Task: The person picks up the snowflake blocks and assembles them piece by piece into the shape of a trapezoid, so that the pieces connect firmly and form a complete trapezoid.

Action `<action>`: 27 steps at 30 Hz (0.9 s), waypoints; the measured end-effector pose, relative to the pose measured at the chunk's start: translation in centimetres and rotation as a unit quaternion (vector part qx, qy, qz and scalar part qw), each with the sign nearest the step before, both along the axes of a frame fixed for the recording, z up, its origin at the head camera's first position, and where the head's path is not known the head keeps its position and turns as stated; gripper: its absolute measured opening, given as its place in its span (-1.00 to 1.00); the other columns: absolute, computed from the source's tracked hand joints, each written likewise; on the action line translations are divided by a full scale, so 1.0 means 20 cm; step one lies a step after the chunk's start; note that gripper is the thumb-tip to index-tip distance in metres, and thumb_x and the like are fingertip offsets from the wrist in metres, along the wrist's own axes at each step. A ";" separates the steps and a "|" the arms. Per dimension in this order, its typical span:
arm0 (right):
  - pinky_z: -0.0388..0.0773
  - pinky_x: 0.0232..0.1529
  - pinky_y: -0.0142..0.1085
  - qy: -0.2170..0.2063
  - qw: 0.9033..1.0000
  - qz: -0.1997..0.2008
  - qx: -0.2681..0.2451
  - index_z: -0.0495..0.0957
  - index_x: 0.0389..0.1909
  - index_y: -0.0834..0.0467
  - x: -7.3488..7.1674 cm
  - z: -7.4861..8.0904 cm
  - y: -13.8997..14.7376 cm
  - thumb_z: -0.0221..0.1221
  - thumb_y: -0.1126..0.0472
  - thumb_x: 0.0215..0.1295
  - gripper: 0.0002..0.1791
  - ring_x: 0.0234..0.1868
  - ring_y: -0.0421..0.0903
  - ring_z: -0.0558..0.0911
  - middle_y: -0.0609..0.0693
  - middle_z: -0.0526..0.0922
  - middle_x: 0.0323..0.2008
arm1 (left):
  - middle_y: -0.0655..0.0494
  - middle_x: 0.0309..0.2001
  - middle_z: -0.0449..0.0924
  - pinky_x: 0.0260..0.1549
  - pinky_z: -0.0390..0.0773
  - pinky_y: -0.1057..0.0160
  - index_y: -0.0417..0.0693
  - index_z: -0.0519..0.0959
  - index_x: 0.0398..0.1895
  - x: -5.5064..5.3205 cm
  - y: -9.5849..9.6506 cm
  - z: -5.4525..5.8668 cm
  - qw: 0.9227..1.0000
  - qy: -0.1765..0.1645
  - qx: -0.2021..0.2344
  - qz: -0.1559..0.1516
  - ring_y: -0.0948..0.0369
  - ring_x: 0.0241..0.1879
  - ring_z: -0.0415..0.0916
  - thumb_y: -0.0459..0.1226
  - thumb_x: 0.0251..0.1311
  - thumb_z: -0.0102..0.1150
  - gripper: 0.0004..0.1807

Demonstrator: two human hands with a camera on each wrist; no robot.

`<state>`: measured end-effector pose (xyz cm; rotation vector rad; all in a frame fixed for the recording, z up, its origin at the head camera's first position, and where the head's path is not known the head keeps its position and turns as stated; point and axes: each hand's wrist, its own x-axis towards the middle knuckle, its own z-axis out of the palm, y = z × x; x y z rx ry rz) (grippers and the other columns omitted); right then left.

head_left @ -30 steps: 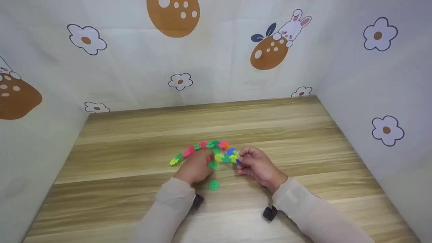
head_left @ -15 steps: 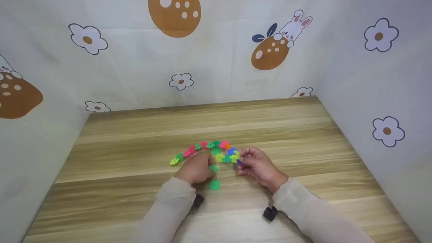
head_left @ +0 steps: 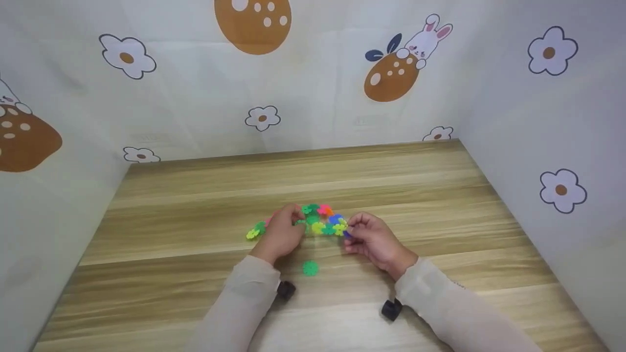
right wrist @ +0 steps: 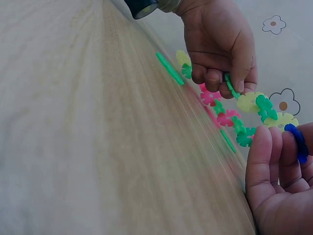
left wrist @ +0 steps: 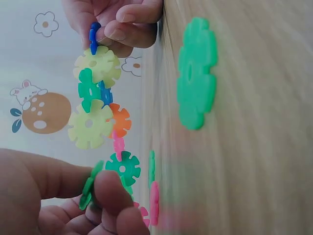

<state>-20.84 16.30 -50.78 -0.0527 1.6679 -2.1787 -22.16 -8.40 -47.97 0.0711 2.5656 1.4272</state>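
A chain of interlocking flower-shaped plastic discs [head_left: 328, 229], in yellow, green, blue, orange and pink, bends across the middle of the table in the head view. At its right end my right hand [head_left: 379, 242] pinches a blue disc [right wrist: 297, 143] between thumb and fingers. My left hand [head_left: 282, 232] pinches a single green disc [left wrist: 90, 186] between thumb and index finger. That disc is right at the edge of the chain's end yellow disc [right wrist: 249, 102]. In the head view the left hand covers the pink part of the chain.
On the wooden table [head_left: 195, 195], a loose green disc [head_left: 310, 268] lies nearer the person. Another green disc [left wrist: 151, 166] and a pink disc [left wrist: 154, 203] lie flat beside the chain. Black wrist-camera mounts [head_left: 391, 310] hang under both sleeves. Printed cloth walls [head_left: 313, 73] enclose the table.
My left hand has picked up a green disc from the table near it and brought it up and away from the person to the chain's end. The right hand has stayed in place.
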 end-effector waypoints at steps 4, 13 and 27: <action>0.76 -0.22 -0.24 0.005 1.000 0.008 -0.004 0.41 -0.14 0.17 0.00 0.00 0.00 0.05 0.46 0.45 -0.87 -0.36 -0.16 0.66 -0.05 0.59 -0.36 | -0.09 -0.09 0.53 -0.29 0.66 0.17 -0.21 0.52 0.08 0.00 0.00 0.00 0.998 -0.029 0.062 0.003 0.10 -0.30 0.58 -0.39 0.47 0.02 -0.79; 0.77 -0.22 -0.23 0.001 1.000 0.007 -0.013 0.42 -0.14 0.16 0.00 0.01 0.00 0.05 0.46 0.47 -0.86 -0.36 -0.16 0.66 -0.05 0.59 -0.36 | -0.04 -0.27 0.49 -0.44 0.71 0.18 -0.24 0.50 0.06 0.00 0.00 -0.01 0.992 -0.053 0.119 0.004 0.09 -0.45 0.65 -0.41 0.50 -0.02 -0.81; 0.76 -0.22 -0.24 -0.001 1.000 0.002 -0.011 0.41 -0.11 0.18 0.00 0.01 0.00 0.05 0.43 0.51 -0.90 -0.34 -0.14 0.65 -0.04 0.58 -0.34 | -0.05 -0.34 0.56 -0.48 0.66 0.23 -0.25 0.50 0.07 -0.01 0.00 0.00 0.990 -0.060 0.125 -0.002 0.14 -0.51 0.61 -0.38 0.50 -0.02 -0.80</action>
